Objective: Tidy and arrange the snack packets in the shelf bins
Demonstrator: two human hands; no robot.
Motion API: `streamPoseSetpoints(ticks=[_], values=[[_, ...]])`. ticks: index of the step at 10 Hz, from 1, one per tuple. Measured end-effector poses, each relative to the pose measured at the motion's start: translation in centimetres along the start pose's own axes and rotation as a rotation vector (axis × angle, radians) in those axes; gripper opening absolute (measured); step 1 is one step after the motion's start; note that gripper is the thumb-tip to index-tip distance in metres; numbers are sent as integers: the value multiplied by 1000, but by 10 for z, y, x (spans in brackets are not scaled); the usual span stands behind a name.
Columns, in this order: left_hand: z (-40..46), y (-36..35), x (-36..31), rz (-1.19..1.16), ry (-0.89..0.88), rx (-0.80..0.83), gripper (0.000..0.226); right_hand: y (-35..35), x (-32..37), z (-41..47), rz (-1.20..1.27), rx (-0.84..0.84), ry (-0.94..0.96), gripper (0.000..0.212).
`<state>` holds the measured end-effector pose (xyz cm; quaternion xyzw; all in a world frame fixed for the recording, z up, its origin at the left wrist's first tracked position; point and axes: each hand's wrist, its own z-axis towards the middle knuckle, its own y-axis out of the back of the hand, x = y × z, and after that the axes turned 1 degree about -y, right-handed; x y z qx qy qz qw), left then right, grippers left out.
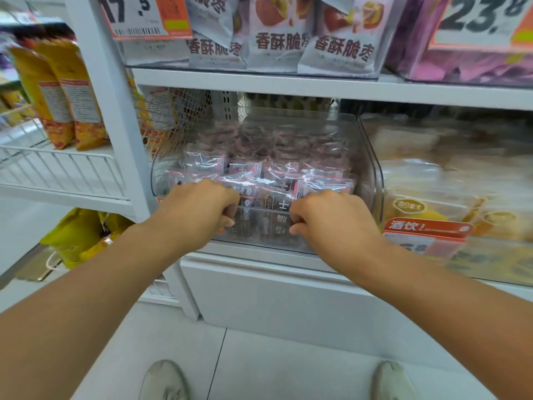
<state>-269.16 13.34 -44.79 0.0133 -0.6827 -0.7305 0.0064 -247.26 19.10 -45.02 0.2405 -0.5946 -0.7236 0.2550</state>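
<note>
White shop shelving (259,85) is filling the view, with a clear plastic bin (372,174) sitting on the middle shelf, directly in front of both hands. Just right of the grip another clear bin is holding pale yellow packs (432,180), and above the grip grey bags (277,33) are standing. Inside the clear plastic bin the small snack packets (259,171) are lying in loose rows. The left hand (196,209) and the right hand (328,217) are curling their fingers over the front row, but I cannot tell if they are pinching packets or only pressing on them. I judge that the person is straightening this front row. The next move is probably calling for pushing the packets together and upright without spilling them over the low front wall.
</note>
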Motion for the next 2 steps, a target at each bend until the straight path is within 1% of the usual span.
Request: streamPoseSetpoints(ticks=[1,2], values=[[-14,2,-14,-21,38,4,17,4,4,-14,76,-4,-35,12],[-38,6,-21,-113,35,49,58,18,-2,-36,257,75,-67,43]])
